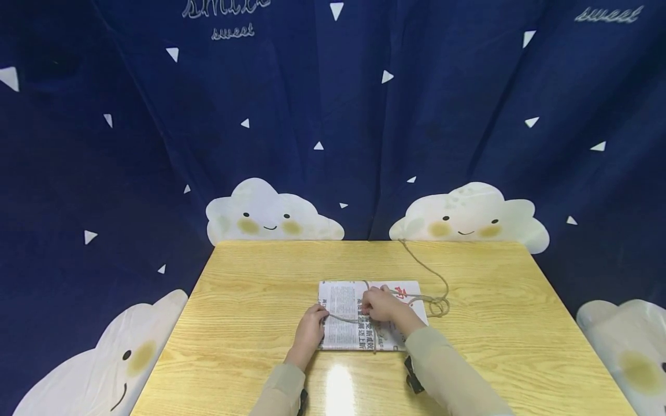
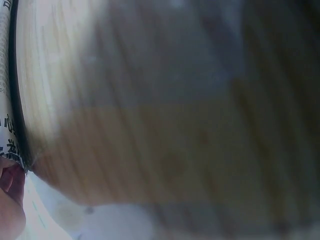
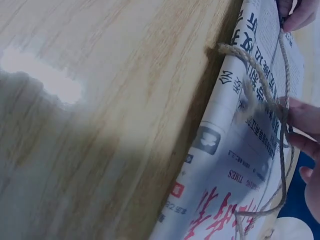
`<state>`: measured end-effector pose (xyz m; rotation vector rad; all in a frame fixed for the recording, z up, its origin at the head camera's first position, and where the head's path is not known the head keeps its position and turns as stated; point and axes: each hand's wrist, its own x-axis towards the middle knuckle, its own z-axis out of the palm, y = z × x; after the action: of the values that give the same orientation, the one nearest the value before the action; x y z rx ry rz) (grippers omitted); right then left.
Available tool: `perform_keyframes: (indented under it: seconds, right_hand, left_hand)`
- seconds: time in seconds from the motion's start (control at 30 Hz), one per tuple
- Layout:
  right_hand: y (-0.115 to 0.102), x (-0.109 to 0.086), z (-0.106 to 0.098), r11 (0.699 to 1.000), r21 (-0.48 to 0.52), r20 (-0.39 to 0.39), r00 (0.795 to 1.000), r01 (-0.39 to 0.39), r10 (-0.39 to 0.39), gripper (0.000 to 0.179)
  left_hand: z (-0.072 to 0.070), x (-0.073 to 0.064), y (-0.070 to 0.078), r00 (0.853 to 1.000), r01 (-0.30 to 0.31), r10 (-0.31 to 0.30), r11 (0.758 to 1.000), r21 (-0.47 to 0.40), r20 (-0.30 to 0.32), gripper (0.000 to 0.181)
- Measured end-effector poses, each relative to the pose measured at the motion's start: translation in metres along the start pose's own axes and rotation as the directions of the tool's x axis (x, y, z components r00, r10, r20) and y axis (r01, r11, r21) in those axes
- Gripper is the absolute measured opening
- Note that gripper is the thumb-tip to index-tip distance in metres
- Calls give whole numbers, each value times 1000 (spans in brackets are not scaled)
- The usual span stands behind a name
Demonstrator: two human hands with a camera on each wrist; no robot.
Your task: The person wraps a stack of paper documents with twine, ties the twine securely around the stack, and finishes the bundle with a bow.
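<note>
Newspaper bundle (image 1: 340,338) on glossy wood-grain surface (image 1: 250,289), navy cloud-print curtain (image 1: 291,86) behind it. Left hand (image 1: 311,325) pinches string (image 3: 283,180) at bundle's left edge; right hand (image 1: 381,304) pinches string above bundle.

A navy curtain (image 1: 291,92) hangs behind and on both sides of a table (image 1: 260,277), printed with white triangles (image 1: 337,10), smiling clouds (image 1: 267,216) and pale lettering (image 1: 233,32). The table has yellowish wood grain, and bright glare (image 1: 339,388) shines on its near part.
</note>
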<state>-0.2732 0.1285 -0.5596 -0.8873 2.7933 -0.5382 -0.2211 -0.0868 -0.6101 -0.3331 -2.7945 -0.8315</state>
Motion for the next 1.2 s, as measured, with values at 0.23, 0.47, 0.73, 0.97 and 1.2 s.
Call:
perform_keyframes:
  seconds: [0.23,0.47,0.73,0.97,1.2]
  right_hand:
    - [-9,-10,-3,979,125,-275,943,-159,188,8]
    - [-28,-39,-1,898,179,-152,890,-402,429,25]
    - [-31,-61,16,868,283,-46,898,-408,438,18]
    - [-32,-65,24,834,335,-35,879,-437,475,17]
    - [-38,-65,24,831,321,-31,872,-454,488,37]
  left_hand:
    - [0,0,-1,1000,3,-3,1000,0,10,21]
    - [3,-1,-3,1000,-18,18,1000,-1,-2,20]
    - [2,-1,-2,1000,-21,21,1000,-10,0,21]
    - [1,-1,-2,1000,-4,4,1000,-4,14,20]
    - [0,-1,-2,1000,5,-4,1000,-16,17,20]
